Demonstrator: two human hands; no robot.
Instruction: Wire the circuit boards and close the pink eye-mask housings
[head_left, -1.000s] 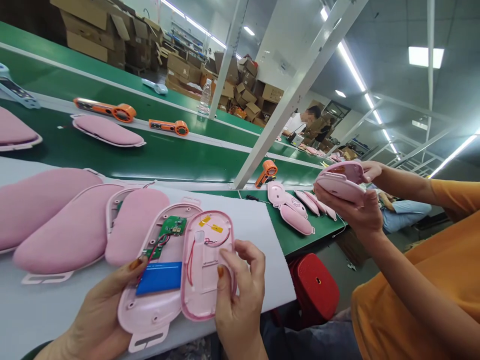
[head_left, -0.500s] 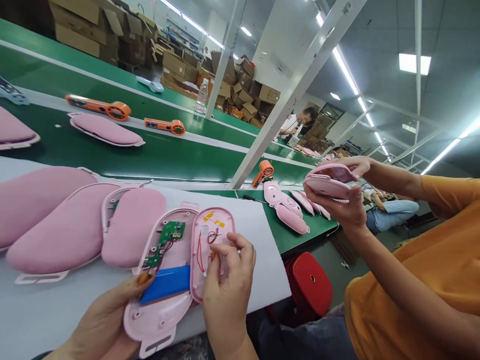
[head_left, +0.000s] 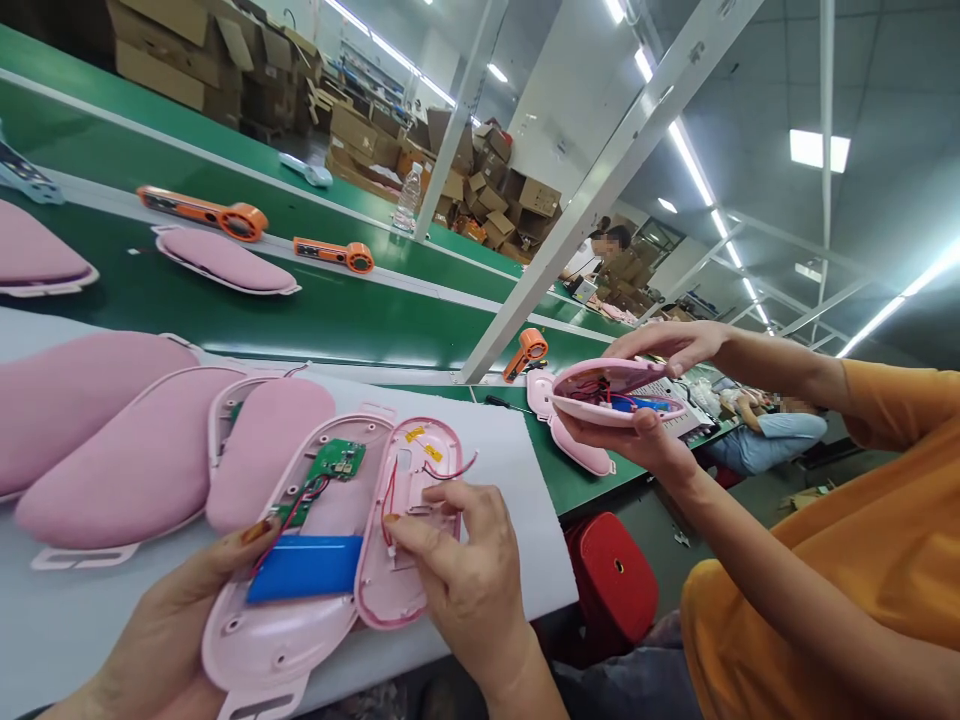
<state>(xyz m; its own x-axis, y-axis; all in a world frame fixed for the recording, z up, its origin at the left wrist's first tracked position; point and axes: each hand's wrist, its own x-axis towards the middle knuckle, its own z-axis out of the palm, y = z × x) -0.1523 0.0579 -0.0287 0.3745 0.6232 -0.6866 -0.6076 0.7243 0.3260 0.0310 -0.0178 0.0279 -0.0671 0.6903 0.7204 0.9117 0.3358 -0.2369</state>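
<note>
My left hand [head_left: 176, 610] grips the edge of an open pink shell half [head_left: 262, 640], its thumb beside a green circuit board [head_left: 335, 462]. A flat blue battery pack [head_left: 304, 570] lies in that shell, with thin red and dark wires running toward the board. Next to it on the right is a smaller pink cover [head_left: 371, 595], inside face up, with yellow tape [head_left: 433, 453] near its top. My right hand [head_left: 480, 570] is over this cover, thumb and fingers apart. Its thumb tip touches or nearly touches a red wire [head_left: 390, 490]. Another wire [head_left: 457, 470] sticks out past the cover's right edge.
Several padded pink shells [head_left: 112, 460] lie left on the white mat [head_left: 525, 480]. Orange handheld devices [head_left: 334, 254] and a bottle [head_left: 409, 200] are on the green bench [head_left: 360, 320]. At right, a co-worker's hands [head_left: 667, 440] hold a part-open pink shell [head_left: 600, 405]; a red stool [head_left: 619, 575] stands below.
The open shell and cover have shifted slightly left. My right thumb has moved left across the cover, and a wire now sticks out at its right. The co-worker's shell has moved left and turned, showing its inside.
</note>
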